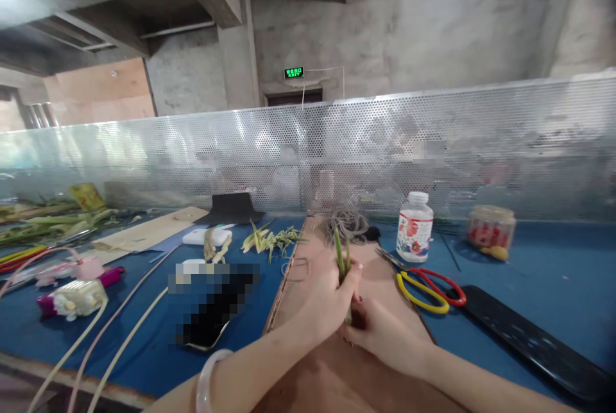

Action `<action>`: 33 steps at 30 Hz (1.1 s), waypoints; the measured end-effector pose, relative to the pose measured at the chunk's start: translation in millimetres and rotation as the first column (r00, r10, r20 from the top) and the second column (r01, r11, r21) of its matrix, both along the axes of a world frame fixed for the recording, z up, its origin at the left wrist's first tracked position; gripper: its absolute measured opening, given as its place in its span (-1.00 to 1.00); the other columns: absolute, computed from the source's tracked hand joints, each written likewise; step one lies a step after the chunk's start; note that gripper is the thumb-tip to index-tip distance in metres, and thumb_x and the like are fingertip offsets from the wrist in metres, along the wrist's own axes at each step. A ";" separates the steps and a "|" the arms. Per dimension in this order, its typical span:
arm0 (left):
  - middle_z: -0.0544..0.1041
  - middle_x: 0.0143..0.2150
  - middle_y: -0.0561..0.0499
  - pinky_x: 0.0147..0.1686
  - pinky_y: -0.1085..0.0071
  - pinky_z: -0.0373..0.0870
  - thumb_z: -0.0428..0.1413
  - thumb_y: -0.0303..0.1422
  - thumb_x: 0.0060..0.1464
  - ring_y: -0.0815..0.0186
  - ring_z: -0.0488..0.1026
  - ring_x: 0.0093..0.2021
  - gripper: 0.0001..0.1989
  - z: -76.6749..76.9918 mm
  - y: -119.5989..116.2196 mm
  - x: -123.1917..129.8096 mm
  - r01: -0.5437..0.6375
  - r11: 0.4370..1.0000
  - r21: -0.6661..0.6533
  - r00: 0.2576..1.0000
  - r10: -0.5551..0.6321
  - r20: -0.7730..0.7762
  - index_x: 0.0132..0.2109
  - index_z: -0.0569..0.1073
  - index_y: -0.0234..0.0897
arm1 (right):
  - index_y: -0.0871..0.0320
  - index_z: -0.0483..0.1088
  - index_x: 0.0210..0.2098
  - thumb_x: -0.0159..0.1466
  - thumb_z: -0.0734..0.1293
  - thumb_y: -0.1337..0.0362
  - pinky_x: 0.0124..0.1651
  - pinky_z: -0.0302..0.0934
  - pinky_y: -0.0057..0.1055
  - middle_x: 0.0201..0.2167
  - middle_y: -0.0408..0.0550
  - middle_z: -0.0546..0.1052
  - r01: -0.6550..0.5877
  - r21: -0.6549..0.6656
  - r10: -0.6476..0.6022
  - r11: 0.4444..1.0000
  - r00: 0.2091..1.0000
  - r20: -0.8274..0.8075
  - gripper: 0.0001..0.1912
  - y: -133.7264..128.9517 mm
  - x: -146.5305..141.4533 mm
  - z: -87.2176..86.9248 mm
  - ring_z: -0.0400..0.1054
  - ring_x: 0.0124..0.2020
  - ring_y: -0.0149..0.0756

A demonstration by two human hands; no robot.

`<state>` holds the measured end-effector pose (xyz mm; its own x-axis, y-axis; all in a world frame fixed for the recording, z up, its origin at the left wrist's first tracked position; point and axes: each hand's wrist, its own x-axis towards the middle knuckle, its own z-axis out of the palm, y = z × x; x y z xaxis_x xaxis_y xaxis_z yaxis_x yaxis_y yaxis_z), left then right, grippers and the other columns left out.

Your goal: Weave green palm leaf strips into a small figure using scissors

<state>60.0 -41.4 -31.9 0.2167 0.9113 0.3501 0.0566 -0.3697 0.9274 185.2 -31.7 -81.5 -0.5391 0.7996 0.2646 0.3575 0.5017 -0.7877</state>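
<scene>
Green leafy stalks (pixel 339 252) stick up from between my two hands, over the brown board in the middle of the table. My left hand (pixel 327 294), with a pale bangle at its wrist, is closed around their upper part. Just below and to the right, my right hand (pixel 378 333) pinches the lower end, its fingertips close to the left hand's. The stalks' lower part is mostly covered by my fingers. Behind the hands lies a tangle of grey cord (pixel 347 227). Scissors (pixel 428 288) with one red and one yellow handle lie to the right.
A white plastic bottle (pixel 414 227) and a lidded jar (pixel 491 228) stand at the right, near a long black tray (pixel 534 339). On the left are a phone (pixel 216 310), cables (pixel 139 329), a glue-stained device (pixel 79 297) and plant scraps (pixel 272 240). A perforated metal screen (pixel 231 143) runs behind.
</scene>
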 end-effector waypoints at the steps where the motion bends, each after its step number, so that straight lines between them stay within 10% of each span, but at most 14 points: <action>1: 0.31 -0.55 0.09 -0.44 0.45 0.25 -0.01 -0.12 0.10 0.41 0.29 -0.51 -0.70 -0.1 0.8 -0.3 -0.017 1.000 -0.004 1.000 0.017 -0.013 -0.20 0.31 -0.29 | 0.21 0.37 -0.35 0.15 0.25 0.25 -0.47 0.10 -0.49 -0.53 -0.15 0.39 0.020 0.019 -0.021 1.000 0.999 0.027 -0.85 -0.2 -0.7 -0.4 0.19 -0.51 -0.42; 8: 0.11 -0.63 0.20 -0.54 0.48 0.15 -0.06 -0.11 0.14 0.49 0.13 -0.64 -0.71 1.1 4.4 1.3 0.125 0.990 -0.068 0.984 -0.115 0.134 -0.29 0.25 -0.28 | 0.18 0.32 -0.47 0.13 0.28 0.22 -0.57 -0.02 -0.51 -0.61 -0.18 0.35 0.082 0.015 -0.083 0.996 0.992 0.093 -0.85 -10.1 -2.5 9.1 0.11 -0.60 -0.47; 16: 0.27 -0.48 0.11 -0.60 0.54 0.14 -0.06 -0.11 0.15 0.51 0.21 -0.59 -0.66 6.7 -3.6 2.9 0.200 0.968 -0.153 0.942 -0.147 0.303 -0.13 0.29 -0.30 | 0.21 0.42 -0.37 0.14 0.33 0.13 -0.51 0.14 -0.55 -0.54 -0.15 0.44 -0.248 -0.333 0.200 0.910 0.964 -0.174 -0.75 -8.4 -2.4 12.6 0.22 -0.60 -0.50; 33: 0.33 -0.49 0.09 -0.61 0.55 0.24 0.09 -0.14 0.03 0.51 0.26 -0.62 -0.70 5.5 -3.1 -0.4 0.214 0.973 -0.088 0.970 -0.201 0.135 -0.26 0.30 -0.31 | 0.21 0.45 -0.26 0.15 0.34 0.09 -0.53 0.11 -0.58 -0.41 -0.07 0.51 -0.327 -0.337 0.260 0.883 0.938 -0.227 -0.69 -8.1 -1.3 13.6 0.28 -0.58 -0.52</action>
